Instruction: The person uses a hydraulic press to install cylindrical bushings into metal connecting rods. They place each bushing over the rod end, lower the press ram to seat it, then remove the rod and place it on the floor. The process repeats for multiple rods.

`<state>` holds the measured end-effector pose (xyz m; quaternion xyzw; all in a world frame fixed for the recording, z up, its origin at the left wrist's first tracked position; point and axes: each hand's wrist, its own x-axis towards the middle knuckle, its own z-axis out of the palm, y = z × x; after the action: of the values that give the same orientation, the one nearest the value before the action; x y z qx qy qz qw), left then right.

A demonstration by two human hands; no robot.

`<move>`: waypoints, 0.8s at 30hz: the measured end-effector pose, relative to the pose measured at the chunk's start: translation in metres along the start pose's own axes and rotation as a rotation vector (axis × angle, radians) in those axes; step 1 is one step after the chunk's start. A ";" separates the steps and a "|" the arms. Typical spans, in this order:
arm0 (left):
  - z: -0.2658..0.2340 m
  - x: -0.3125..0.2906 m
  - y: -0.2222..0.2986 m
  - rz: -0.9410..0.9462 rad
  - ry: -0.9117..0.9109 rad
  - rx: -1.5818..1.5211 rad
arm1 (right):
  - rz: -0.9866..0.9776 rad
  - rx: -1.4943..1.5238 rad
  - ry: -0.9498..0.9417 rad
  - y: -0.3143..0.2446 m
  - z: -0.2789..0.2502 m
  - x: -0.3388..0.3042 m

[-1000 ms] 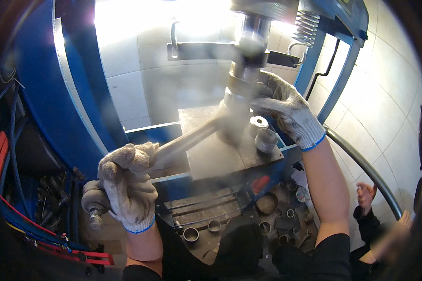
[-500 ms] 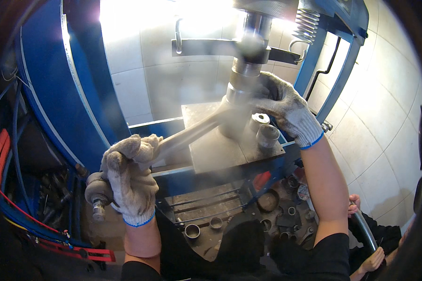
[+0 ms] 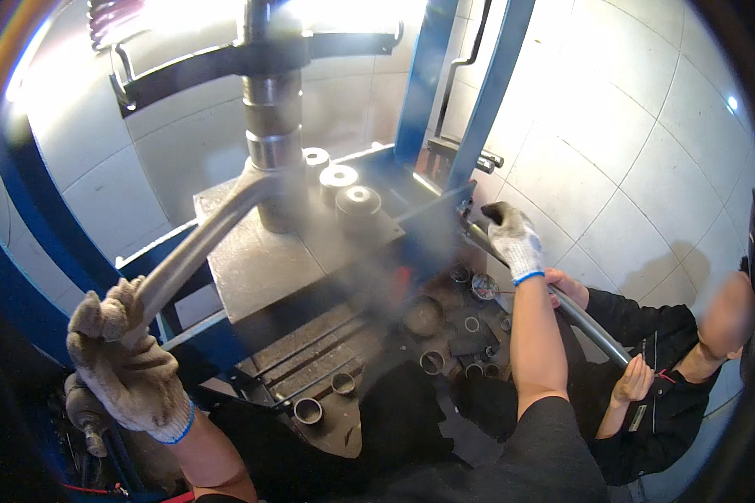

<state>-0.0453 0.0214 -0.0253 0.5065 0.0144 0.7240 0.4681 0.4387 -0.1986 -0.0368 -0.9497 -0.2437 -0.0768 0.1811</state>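
My left hand [image 3: 128, 365], in a whitish knitted glove, holds the near end of a long metal arm [image 3: 197, 243] with its fingers around it. A ball joint [image 3: 85, 411] sits at that end, beside my wrist. The arm's far end meets the stacked steel cylinders [image 3: 273, 126] under the press ram, above a steel plate [image 3: 268, 272]. Gloved as well, my right hand [image 3: 514, 239] hovers by a metal bar [image 3: 481, 237] at the press's right side. Its fingers are loosely bent and apart, with nothing seen in them.
Round metal bushings [image 3: 358, 203] stand on the plate. The blue press frame [image 3: 478, 105] rises behind. At right, a co-worker in black [image 3: 667, 402] holds a grey pipe [image 3: 596, 331] with both hands. Several metal rings [image 3: 308, 410] lie on the floor below.
My right hand has left the steel cylinders and moved down and right toward the bar. My left hand stays at the arm's near end. The view has swung right.
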 end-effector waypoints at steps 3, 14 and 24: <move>0.002 0.002 0.002 -0.069 0.204 -0.062 | 0.017 -0.043 -0.010 0.025 0.028 0.009; 0.031 -0.001 0.009 0.039 -0.117 -0.223 | -0.730 1.068 -0.095 -0.134 -0.067 -0.059; 0.031 -0.001 0.011 0.013 0.012 -0.066 | -0.930 1.201 -0.658 -0.258 -0.068 -0.049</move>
<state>-0.0296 0.0000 -0.0053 0.4865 -0.0102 0.7300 0.4799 0.2656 -0.0351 0.0935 -0.4677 -0.6517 0.2814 0.5267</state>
